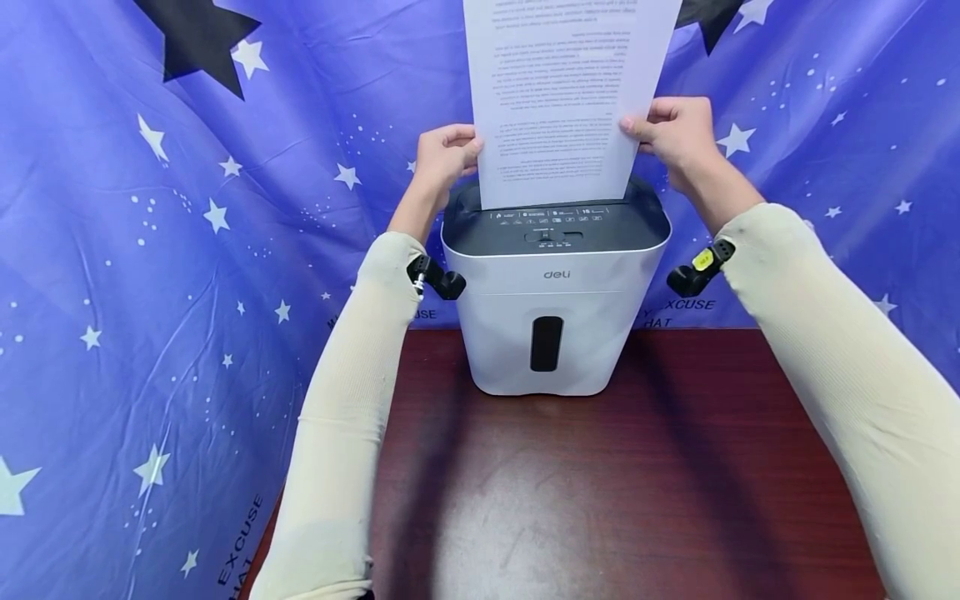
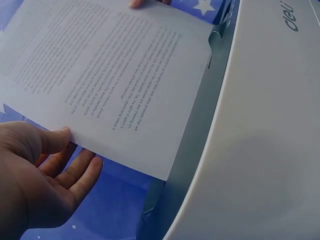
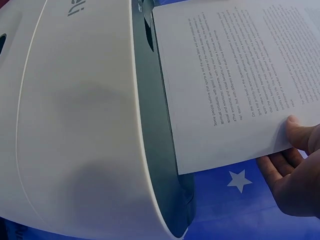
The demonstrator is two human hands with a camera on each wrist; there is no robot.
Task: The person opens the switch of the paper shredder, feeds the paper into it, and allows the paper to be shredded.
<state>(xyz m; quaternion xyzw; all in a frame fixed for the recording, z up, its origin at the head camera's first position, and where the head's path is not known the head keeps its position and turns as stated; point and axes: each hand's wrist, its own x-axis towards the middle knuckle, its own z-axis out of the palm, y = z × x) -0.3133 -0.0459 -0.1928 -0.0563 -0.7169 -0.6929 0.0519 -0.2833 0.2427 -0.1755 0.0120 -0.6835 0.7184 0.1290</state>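
Note:
A printed sheet of paper [image 1: 555, 100] stands upright over the paper shredder [image 1: 502, 333], its lower edge right at the slot in the dark top [image 1: 555, 233]. My left hand [image 1: 444, 158] pinches the sheet's left edge between thumb and fingers, a little above the shredder. On the opposite edge, my right hand [image 1: 681, 137] grips the paper, thumb in front and fingers behind. The left wrist view shows the left thumb on the margin of the sheet [image 2: 115, 65]. In the right wrist view the sheet's lower edge [image 3: 175, 150] lies along the slot.
The shredder has a white body with a dark window [image 1: 546, 343] in front and stands at the back of a dark red wooden table [image 1: 600, 500]. A blue curtain with stars [image 1: 225, 333] hangs behind it and along the left side. Both wrists carry small black cameras.

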